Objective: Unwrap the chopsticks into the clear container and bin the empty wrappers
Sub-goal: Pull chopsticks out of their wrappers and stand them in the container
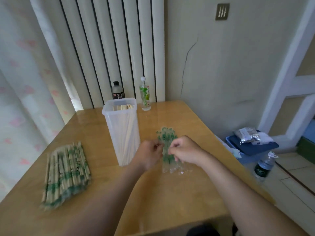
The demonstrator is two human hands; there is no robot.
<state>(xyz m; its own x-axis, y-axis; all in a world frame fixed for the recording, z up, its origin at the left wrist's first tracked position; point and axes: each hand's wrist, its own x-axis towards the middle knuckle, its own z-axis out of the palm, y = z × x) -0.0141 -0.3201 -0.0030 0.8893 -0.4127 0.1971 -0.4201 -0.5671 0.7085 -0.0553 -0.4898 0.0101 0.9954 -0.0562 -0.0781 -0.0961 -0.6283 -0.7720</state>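
Both hands are pinching the empty wrappers (pixel 167 138) on the table (pixel 170 201).
The left hand (pixel 149 154) and the right hand (pixel 185 150) are curling their fingers onto the pile, which is lying just right of the clear container (pixel 122 133) holding bare chopsticks (pixel 124 107); the wrapped chopsticks (pixel 66 172) are lying well apart at the left.

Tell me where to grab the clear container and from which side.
Probably grip the clear container by its mid-walls, coming from the left: it stands tall and upright, open-topped with chopsticks inside, so a side grip avoids tipping; the empty wrappers crowd its right.
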